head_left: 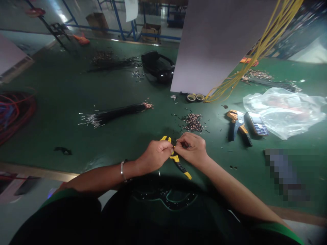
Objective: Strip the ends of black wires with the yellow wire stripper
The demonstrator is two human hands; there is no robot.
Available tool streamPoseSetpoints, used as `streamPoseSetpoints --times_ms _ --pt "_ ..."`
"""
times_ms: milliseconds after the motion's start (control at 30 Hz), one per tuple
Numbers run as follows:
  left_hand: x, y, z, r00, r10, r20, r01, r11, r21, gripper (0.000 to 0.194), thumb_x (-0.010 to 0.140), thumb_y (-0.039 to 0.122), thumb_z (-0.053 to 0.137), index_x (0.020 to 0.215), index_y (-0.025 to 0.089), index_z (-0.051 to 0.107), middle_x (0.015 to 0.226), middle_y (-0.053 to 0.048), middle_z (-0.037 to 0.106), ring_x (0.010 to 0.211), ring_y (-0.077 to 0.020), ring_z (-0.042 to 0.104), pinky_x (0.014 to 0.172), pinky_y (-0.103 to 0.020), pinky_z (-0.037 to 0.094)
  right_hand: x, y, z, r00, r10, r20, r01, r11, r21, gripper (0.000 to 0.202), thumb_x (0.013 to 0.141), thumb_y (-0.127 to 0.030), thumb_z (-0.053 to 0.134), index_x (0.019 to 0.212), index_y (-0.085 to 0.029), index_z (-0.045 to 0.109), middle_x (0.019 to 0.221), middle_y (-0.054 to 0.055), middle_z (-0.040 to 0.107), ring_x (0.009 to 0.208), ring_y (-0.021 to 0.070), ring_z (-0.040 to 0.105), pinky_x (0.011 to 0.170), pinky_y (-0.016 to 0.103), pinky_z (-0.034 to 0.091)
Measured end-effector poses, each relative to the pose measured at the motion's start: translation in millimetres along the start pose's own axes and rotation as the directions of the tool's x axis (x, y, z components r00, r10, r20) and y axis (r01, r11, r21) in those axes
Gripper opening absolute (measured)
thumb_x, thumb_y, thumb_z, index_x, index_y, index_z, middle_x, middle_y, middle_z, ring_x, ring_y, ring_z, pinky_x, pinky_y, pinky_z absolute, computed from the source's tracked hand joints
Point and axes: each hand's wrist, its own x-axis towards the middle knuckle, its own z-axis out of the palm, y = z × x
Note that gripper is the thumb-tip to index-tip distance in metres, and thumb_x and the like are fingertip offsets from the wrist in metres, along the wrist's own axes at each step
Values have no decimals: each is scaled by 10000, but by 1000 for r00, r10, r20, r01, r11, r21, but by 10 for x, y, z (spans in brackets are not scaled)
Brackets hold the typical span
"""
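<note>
Yellow-and-black pliers (174, 158) show beneath our left hand (157, 153) and right hand (193, 149), fingers pinched narrow; what they hold, we cannot tell. Short copper-and-black pieces (192, 121) heap at one o'clock from them.

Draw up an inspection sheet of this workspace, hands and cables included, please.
Surface: green tabletop, scattered with small bits.
Work things: yellow-and-black tool, partly covered; pile of copper-coloured pieces beyond.
Clutter: keypad phone beside an orange-and-black tool; plastic bag.
Grip: left hand and right hand, pinched shut close together; anything held is too small to tell.
Cables: bundle of black wires; yellow wires; red cables at the left edge.
Surroundings: blue metal frame; cardboard box.
</note>
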Motion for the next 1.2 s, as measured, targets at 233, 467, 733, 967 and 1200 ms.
streamPoseSetpoints --times_ms 233,467,733,967,1200 --pt "-1 -16 4 1000 6 -19 -6 1000 -4 226 814 180 474 610 140 565 572 32 458 591 -93 427 558 -222 339 1 10 -4 999 -22 -26 21 999 -41 161 673 -78 516 567 -199 513 521 -35 501 462 93 443 462 235 367" --pt "9 10 5 999 -30 -25 29 999 -23 225 811 170 471 612 136 570 567 33 446 595 -94 421 560 -221 334 -9 31 12 1000 -11 -24 10 998 -58 156 676 -90 520 566 -200 512 523 -33 503 455 93 428 455 235 357" --pt "5 -14 10 999 -31 -25 30 999 -38 231 817 194 485 607 137 563 573 32 430 592 -94 400 547 -221 329 1 36 6 1000 9 -26 -11 997 -82 155 680 -108 516 556 -201 512 512 -35 490 457 93 423 459 236 361" --pt "16 -22 11 999 -30 -31 29 999 -29 238 821 206 493 615 133 585 574 27 447 593 -94 410 550 -225 331 -9 32 25 999 0 -37 -3 997 -83 160 687 -100 519 561 -199 531 511 -33 485 452 94 419 458 237 360" --pt "-54 24 0 999 32 -25 -32 999 18 216 811 211 499 647 140 620 601 11 546 603 -100 484 590 -229 385 48 210 -143 967 229 -109 -241 963 -116 157 677 -135 558 531 -190 568 506 -16 553 474 116 494 483 249 380"
